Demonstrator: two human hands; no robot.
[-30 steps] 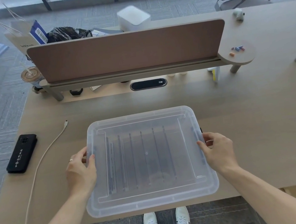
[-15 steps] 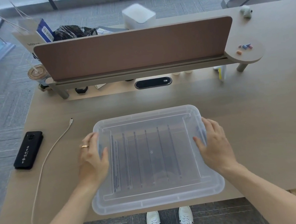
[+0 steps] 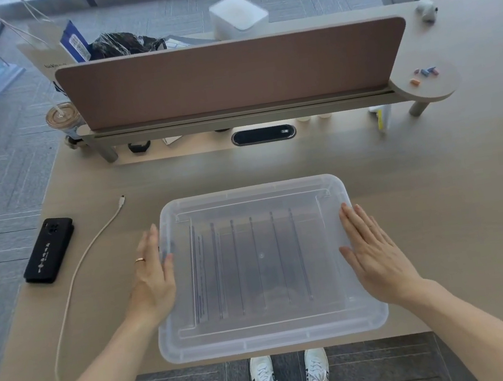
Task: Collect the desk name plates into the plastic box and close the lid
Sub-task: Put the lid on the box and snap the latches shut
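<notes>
On the pale wooden counter [image 3: 403,189], the left hand [image 3: 153,283] and right hand [image 3: 377,260] lie flat, fingers outstretched and gripping nothing, on the lidded clear plastic box [image 3: 263,265], dark name plates [image 3: 247,264] seemingly inside, leaving probably only pressing the lid shut.

A lidded plastic box [image 3: 263,265] fills the surface's [image 3: 438,213] near edge. A phone [image 3: 48,250] and cable [image 3: 74,287] crowd the left edge; the right side lies open.
</notes>
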